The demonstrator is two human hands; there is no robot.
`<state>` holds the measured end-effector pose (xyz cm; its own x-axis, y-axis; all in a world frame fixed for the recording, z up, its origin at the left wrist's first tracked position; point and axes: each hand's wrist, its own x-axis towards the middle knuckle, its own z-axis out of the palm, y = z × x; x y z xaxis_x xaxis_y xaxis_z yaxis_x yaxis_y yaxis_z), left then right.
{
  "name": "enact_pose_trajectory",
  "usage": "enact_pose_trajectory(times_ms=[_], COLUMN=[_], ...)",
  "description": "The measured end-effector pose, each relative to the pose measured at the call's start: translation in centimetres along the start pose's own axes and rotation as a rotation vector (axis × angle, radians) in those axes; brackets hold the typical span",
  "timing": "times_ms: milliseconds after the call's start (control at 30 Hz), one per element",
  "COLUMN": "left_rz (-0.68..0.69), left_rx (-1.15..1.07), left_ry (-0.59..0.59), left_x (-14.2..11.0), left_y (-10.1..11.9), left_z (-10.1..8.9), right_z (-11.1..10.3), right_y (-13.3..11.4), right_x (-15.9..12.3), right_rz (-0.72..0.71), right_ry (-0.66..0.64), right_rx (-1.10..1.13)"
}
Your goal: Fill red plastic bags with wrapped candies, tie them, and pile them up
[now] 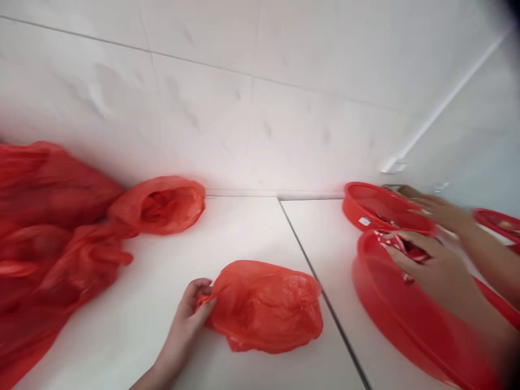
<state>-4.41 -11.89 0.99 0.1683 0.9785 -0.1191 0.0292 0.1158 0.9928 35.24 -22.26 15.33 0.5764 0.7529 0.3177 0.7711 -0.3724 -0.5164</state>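
Pinches the gathered left end of a thin red plastic bag [268, 306] between thumb and fingers of the left hand [195, 306]; curls the right hand [436, 268] around what looks like a red-and-white patterned packet [414, 253], over the near red plastic basket [374, 298]. To be found directly right of the left hand, on the white tabletop [252, 230], well left of the right hand: the bag. Could slip free or crumple shut, being flimsy film pinched at only one end. Might also drop the packet through a loose grip, or knock what seems a co-worker's hand [441, 211] just beyond the right hand, given such crowding. As to the bag, runs lengthwise from the left fingertips rightward, aslant to the left forearm; points the loose end toward the right hand's side; seems to open upward, though impossible to tell surely.
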Motion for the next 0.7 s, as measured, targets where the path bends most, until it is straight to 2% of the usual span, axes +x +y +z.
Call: enact_pose_trajectory(times_ms=[33,100,167,233,333,400,467,500,600,667,700], left_rz=[0.000,-0.012,-0.023,-0.021,-0.026,-0.038,-0.049,-0.052,-0.078,-0.101,-0.113], left_rx=[-0.031,-0.072,-0.090,-0.112,-0.156,-0.186,-0.210,-0.218,-0.191,-0.147,-0.125], left_ry=[-0.024,-0.082,-0.126,-0.157,-0.199,-0.217,-0.202,-0.189,-0.154,-0.115,-0.089], left_x=[0.0,0.1,0.2,0.2,0.0,-0.1,-0.2,-0.2,-0.3,-0.2,-0.2], left_y=[0.0,0.0,-0.2,-0.3,-0.3,-0.1,0.1,0.3,0.7,0.9,0.9], left_z=[0.0,-0.3,-0.6,-0.9,-0.9,-0.8,-0.7,-0.6,-0.4,-0.3,-0.2], right_z=[0.6,2.6,5.5,8.9,13.2,14.1,12.9,11.7,6.9,4.0,2.8], right_y=[-1.4,-4.6,-7.7,-10.2,-12.4,-12.9,-12.7,-12.3,-9.5,-6.5,-4.8], right_x=[-1.1,-3.7,-6.2,-7.8,-8.3,-7.8,-6.9,-6.3,-3.7,-1.8,-0.9], right_rz=[-0.063,-0.251,-0.423,-0.574,-0.727,-0.754,-0.713,-0.665,-0.446,-0.303,-0.250], right_ry=[-0.052,-0.253,-0.551,-0.716,-0.831,-0.870,-0.859,-0.811,-0.497,-0.268,-0.201], right_rx=[0.027,0.138,0.224,0.190,0.084,0.058,0.072,0.084,0.065,-0.044,-0.119])
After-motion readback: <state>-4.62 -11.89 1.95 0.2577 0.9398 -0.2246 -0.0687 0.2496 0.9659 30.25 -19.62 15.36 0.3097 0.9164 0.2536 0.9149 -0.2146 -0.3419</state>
